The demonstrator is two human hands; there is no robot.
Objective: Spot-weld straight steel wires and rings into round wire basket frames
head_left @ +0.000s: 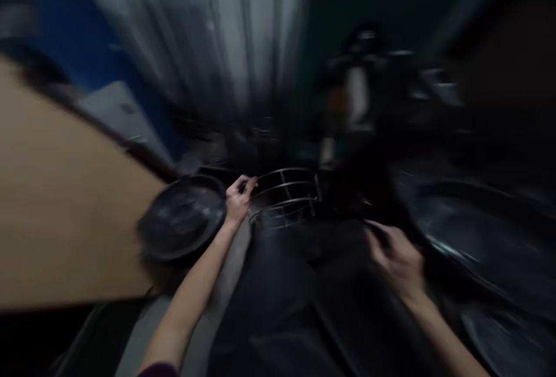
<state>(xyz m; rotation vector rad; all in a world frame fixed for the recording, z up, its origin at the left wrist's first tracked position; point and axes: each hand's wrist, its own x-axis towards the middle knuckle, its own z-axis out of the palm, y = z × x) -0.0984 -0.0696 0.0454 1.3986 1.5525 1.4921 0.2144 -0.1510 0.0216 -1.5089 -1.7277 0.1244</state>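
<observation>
My left hand (238, 200) is closed at the left end of a curved metal wire frame (284, 198), its fingertips meeting the rim. My right hand (397, 258) pinches the edge of a black sheet-like material (282, 284), perhaps a plastic bag. This material spreads over the lower middle, just in front of the wire frame, and hides part of it. Both arms reach forward, the left one ending in a dark purple sleeve. Motion blur and poor light hide the finer details of both grips.
A round dark lid or basin (185, 218) lies beside my left hand. Left of it is a tan board (73, 203), with a blue panel (82, 41) behind. Pale hanging sheeting (226, 24) fills the back. Large dark basins (482, 238) stand on the right.
</observation>
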